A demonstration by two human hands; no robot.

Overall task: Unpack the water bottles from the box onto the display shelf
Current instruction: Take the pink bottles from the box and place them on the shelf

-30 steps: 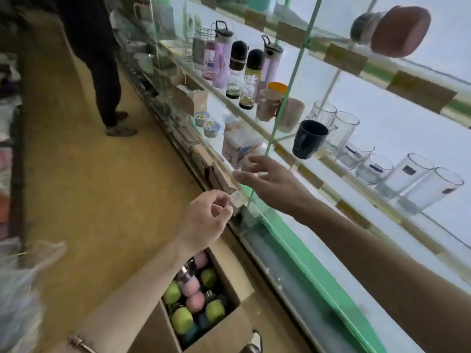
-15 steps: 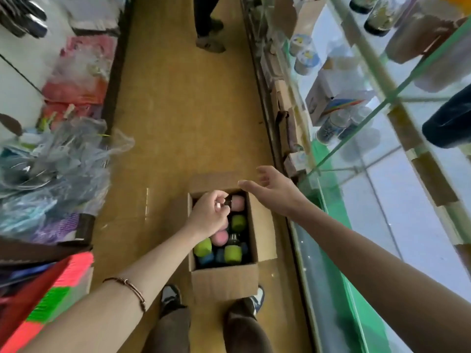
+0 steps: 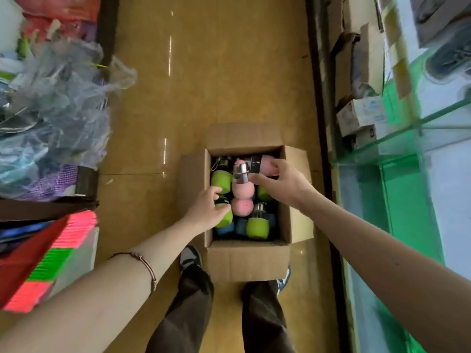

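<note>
An open cardboard box stands on the floor between my feet, packed with several small water bottles in pink, green and blue sleeves. My right hand pinches the neck of a pink bottle with a silver cap, near the box's middle. My left hand reaches in at the left side, fingers curled round a green bottle. Another green bottle stands at the near edge. The glass display shelf runs along the right.
Small cardboard boxes line the shelf's base on the right. Crumpled plastic bags and bright pink and green packs crowd the left side. Tan floor stretches ahead of the box.
My view tilted down from the shelf to the box. Both hands dropped into the box; the right took the pink bottle's neck, the left closed on a green bottle.
</note>
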